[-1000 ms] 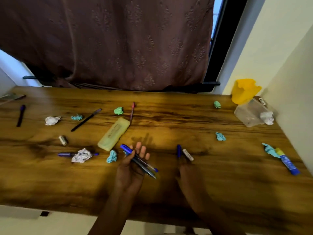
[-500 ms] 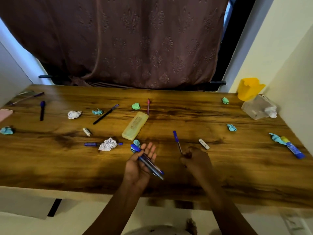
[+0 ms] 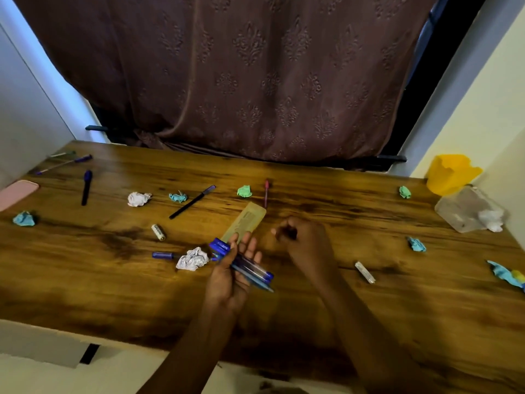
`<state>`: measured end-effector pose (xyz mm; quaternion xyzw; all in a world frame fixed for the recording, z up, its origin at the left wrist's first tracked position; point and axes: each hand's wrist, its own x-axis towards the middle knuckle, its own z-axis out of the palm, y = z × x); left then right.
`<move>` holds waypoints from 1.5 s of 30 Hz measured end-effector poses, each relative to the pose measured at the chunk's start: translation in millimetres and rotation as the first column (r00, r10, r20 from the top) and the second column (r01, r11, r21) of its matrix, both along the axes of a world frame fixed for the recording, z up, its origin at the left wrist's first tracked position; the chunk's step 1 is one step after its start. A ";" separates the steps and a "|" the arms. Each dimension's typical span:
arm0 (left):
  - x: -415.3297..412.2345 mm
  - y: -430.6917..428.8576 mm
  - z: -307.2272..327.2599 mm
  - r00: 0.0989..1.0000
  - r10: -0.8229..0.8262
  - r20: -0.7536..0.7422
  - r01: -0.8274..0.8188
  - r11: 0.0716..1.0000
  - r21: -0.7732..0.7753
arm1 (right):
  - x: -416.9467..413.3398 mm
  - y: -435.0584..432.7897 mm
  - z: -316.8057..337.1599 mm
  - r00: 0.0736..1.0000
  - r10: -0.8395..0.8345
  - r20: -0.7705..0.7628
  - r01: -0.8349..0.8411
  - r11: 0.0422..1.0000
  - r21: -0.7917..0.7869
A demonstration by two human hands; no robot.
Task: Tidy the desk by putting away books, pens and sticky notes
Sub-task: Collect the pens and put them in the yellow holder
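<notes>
The left hand point(image 3: 231, 275) cradles a bundle of blue pens point(image 3: 244, 265) across its half-open palm, while beside it the right hand point(image 3: 305, 245) hovers curled, its grip unclear.

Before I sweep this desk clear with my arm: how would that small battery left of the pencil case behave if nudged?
The battery is a small cylinder lying on its side on the smooth wooden desk, so it would probably roll rather than slide. It looks rigid and probably dense for its size. Nothing beside it would obviously stop it.

We see bare desk point(image 3: 369, 322) along the near edge. Farther back, crumpled white paper point(image 3: 192, 259), a battery point(image 3: 158, 232) and a yellowish case point(image 3: 245, 221) crowd the middle.
</notes>
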<state>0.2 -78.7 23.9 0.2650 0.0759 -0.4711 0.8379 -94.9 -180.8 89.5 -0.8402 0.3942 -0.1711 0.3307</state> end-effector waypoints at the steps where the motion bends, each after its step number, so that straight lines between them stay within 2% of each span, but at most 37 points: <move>1: 8.7 -3.1 2.2 1.000 0.004 -0.001 -0.004 1.000 -0.001 | 16.6 -21.9 -6.2 0.999 -0.024 -0.024 0.024 1.000 -0.008; 7: 48.8 -21.3 14.1 0.999 0.028 -0.034 -0.030 0.998 -0.051 | 118.9 -121.1 -56.4 0.939 -0.062 -0.338 0.064 0.998 -0.005; 14: 71.9 -27.8 17.2 0.995 0.098 0.015 -0.098 0.995 0.031 | 154.6 -151.8 -61.2 0.906 -0.052 -0.420 0.080 0.996 0.048; 17: 77.0 -25.2 19.4 0.995 0.095 0.033 -0.097 0.994 0.055 | 139.2 -150.8 -35.8 0.939 -0.068 -0.337 0.082 0.996 0.028; 19: 77.5 -22.3 22.4 0.995 0.094 0.024 -0.095 0.994 0.047 | 125.4 -129.7 -11.7 0.982 -0.062 -0.176 0.065 0.998 0.015; 21: 82.0 -14.4 22.5 0.996 0.088 0.027 -0.088 0.996 0.024 | 113.7 -88.9 11.9 0.998 0.043 -0.050 -0.041 0.999 0.035; 24: 90.8 3.4 25.2 0.996 0.061 0.066 -0.063 0.998 0.021 | 110.2 -10.0 33.8 0.946 0.296 -0.133 -0.299 0.954 -0.004; 27: 106.7 24.6 17.8 0.991 0.099 0.091 -0.105 0.993 0.062 | 126.5 43.5 20.3 0.880 0.401 -0.255 -0.443 0.886 -0.138; 29: 123.8 44.6 11.3 0.981 0.168 0.094 -0.174 0.983 0.063 | 139.0 62.0 11.0 0.882 0.423 -0.205 -0.451 0.886 -0.110; 31: 143.3 68.6 5.0 0.979 0.186 0.082 -0.192 0.979 0.063 | 149.1 67.7 7.3 0.918 0.372 -0.134 -0.383 0.921 -0.068; 34: 175.6 114.6 -5.1 0.967 0.240 0.080 -0.247 0.964 0.093 | 167.7 66.6 -5.5 0.956 0.263 -0.133 -0.281 0.948 -0.146; 37: 199.2 152.9 -9.0 0.974 0.203 0.097 -0.216 0.964 0.153 | 192.0 69.6 -26.6 0.898 0.331 -0.289 -0.384 0.911 -0.151; 41: 214.8 182.3 -14.0 0.990 0.113 0.090 -0.127 0.977 0.170 | 223.3 88.6 -48.0 0.699 0.397 -0.595 -0.563 0.818 -0.115; 43: 219.3 192.0 -12.8 0.995 0.055 0.078 -0.067 0.985 0.161 | 233.3 98.0 -56.3 0.644 0.358 -0.677 -0.597 0.788 -0.152; 45: 223.2 197.9 -13.5 0.998 0.009 0.058 -0.018 0.986 0.165 | 238.2 101.7 -59.6 0.639 0.344 -0.688 -0.611 0.770 -0.184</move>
